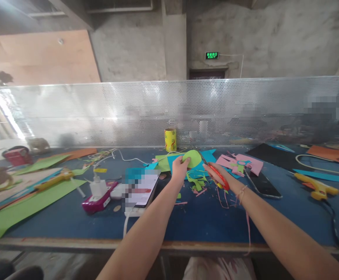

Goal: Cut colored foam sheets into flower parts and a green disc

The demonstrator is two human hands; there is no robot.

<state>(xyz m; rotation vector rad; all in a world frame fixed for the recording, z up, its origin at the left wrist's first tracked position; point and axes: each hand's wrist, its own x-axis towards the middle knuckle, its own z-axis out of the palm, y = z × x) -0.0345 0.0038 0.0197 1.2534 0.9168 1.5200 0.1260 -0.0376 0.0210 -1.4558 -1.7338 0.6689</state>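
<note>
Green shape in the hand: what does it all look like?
The green shape is a flat, rounded piece of light green paper or foam sheet. The left hand pinches its left edge, holding it above the blue table. Red-handled scissors in the right hand meet its right edge.

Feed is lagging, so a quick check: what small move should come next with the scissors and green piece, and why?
Probably turn the green piece slightly in the left hand, since the scissors in the right hand meet its rounded edge.
</note>
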